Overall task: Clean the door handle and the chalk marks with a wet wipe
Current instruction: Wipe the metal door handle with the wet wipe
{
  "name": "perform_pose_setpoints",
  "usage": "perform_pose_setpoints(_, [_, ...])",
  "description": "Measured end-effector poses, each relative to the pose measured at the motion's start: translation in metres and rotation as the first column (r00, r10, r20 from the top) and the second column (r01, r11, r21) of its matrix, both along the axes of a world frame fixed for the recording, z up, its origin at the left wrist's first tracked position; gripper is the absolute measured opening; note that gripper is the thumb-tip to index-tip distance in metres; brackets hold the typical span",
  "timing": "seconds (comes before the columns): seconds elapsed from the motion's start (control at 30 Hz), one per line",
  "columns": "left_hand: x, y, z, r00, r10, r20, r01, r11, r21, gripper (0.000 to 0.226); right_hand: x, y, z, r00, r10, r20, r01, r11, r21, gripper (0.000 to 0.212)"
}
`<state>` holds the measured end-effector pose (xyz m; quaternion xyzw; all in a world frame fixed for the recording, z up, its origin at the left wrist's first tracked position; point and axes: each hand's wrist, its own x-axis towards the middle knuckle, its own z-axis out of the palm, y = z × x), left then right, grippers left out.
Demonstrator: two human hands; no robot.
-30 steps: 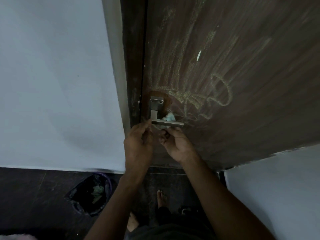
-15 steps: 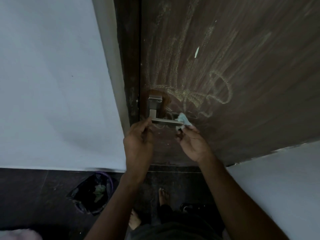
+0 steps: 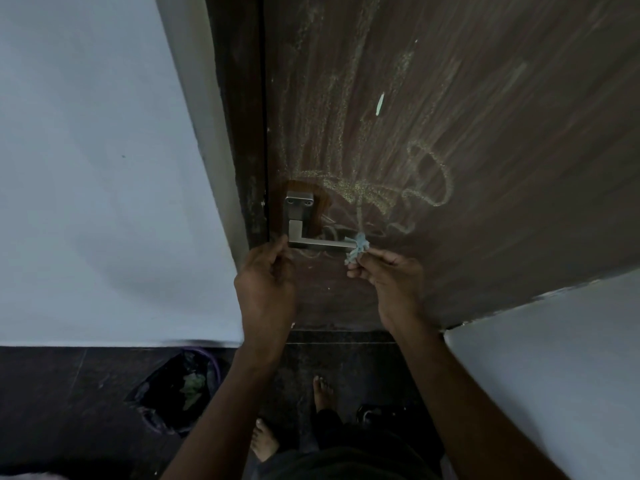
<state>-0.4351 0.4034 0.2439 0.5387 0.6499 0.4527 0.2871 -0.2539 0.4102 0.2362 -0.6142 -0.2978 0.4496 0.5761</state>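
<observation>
At a dark wooden door [image 3: 485, 237] streaked with chalk marks [image 3: 381, 192], I stand barefoot and work along the metal door handle [image 3: 311, 242], my hands well apart at its two ends. My left hand [image 3: 266, 282] is raised with its fingers loosely curled at the corner of the lever, though I cannot tell whether they touch the metal; my right hand [image 3: 391, 282] pinches the crumpled wet wipe [image 3: 358, 249] against the lever's free tip. The risk from here, as I judge it, is that the small, bunched wipe slips off the end of the lever and drops to the floor, or that pressing on the tip pushes the lever down and swings the door; a wipe this wadded may also smear the chalk rather than lift it. Compared with a second ago, the wipe has travelled from the middle of the lever out to its tip, and my hands have spread apart. A lined bin [image 3: 180, 389] sits by the wall [image 3: 86, 168].
</observation>
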Motion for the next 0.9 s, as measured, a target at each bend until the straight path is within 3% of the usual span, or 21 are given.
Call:
perform_pose_setpoints(0.1, [0.000, 0.001, 0.000, 1.000, -0.003, 0.000, 0.003, 1.000, 0.002, 0.033, -0.003, 0.000, 0.006, 0.993, -0.024, 0.115, 0.016, 0.998, 0.069, 0.023])
perform_pose_setpoints(0.3, [0.001, -0.002, 0.000, 1.000, -0.005, -0.003, 0.005, 1.000, -0.006, 0.033, -0.014, -0.011, 0.003, 0.970, -0.002, 0.244, 0.030, 0.994, -0.109, 0.010])
perform_pose_setpoints(0.37, [0.000, -0.002, 0.000, 1.000, 0.010, 0.004, -0.010, 1.000, 0.008, 0.033, -0.018, -0.020, 0.011, 0.923, -0.045, 0.381, 0.049, 0.999, 0.000, 0.018])
perform_pose_setpoints(0.43, [0.001, -0.001, 0.001, 0.999, 0.038, 0.036, -0.039, 0.999, 0.034, 0.032, -0.024, -0.023, 0.027, 0.792, -0.108, 0.601, -0.037, 0.974, 0.223, 0.024])
perform_pose_setpoints(0.53, [0.001, 0.000, 0.005, 0.990, 0.088, 0.114, -0.095, 0.994, 0.057, 0.030, -0.043, -0.006, 0.051, 0.501, -0.222, 0.837, -0.375, 0.815, 0.441, 0.021])
perform_pose_setpoints(0.63, [0.001, -0.002, 0.008, 0.975, 0.126, 0.184, -0.139, 0.988, 0.061, 0.032, -0.065, 0.027, 0.072, 0.244, -0.371, 0.896, -0.590, 0.676, 0.440, 0.017])
perform_pose_setpoints(0.7, [0.000, -0.005, 0.010, 0.965, 0.152, 0.215, -0.172, 0.982, 0.074, 0.035, -0.079, 0.051, 0.081, 0.132, -0.494, 0.859, -0.638, 0.621, 0.455, 0.016])
perform_pose_setpoints(0.8, [0.001, -0.007, 0.015, 0.947, 0.187, 0.262, -0.214, 0.973, 0.081, 0.040, -0.095, 0.074, 0.076, -0.050, -0.543, 0.838, -0.665, 0.644, 0.378, 0.014])
perform_pose_setpoints(0.9, [0.000, -0.008, 0.016, 0.919, 0.231, 0.321, -0.258, 0.965, 0.046, 0.042, -0.100, 0.073, 0.053, -0.286, -0.479, 0.830, -0.706, 0.691, 0.155, 0.012])
